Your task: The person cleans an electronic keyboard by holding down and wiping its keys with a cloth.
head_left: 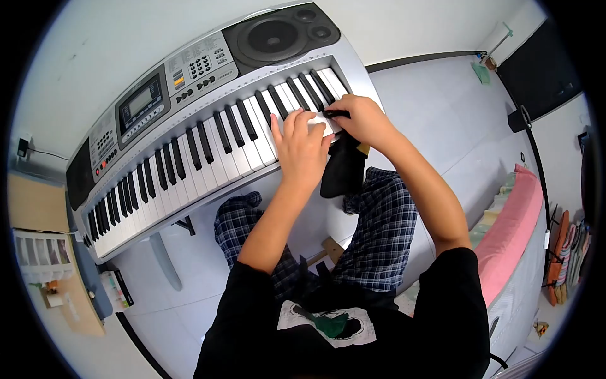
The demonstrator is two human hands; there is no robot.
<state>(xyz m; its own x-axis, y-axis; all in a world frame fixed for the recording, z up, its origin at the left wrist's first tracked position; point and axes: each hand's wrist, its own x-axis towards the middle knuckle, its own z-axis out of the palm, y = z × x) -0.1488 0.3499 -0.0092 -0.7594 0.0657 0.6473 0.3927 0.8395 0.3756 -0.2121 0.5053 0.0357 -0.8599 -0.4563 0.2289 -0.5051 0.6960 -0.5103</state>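
My left hand (298, 146) lies over the right part of the piano keyboard's keys (218, 142), fingers spread on the white and black keys. Just right of its fingertips is a small white patch (327, 123); whether this is a key or a separate thing I cannot tell. My right hand (361, 121) is closed at the front edge of the keys, pinching a short black strip (336, 114). Below it a black cloth piece (343, 167) with a yellow bit hangs past the keyboard's edge. Whether strip and cloth are one piece is hidden by the hand.
The silver electronic keyboard (230, 63) stands against the wall, with a small screen (140, 101) and a speaker (273, 38). My checked trousers (385, 234) are below it. A pink cushion (514, 234) lies to the right, and a wooden shelf (38, 202) stands left.
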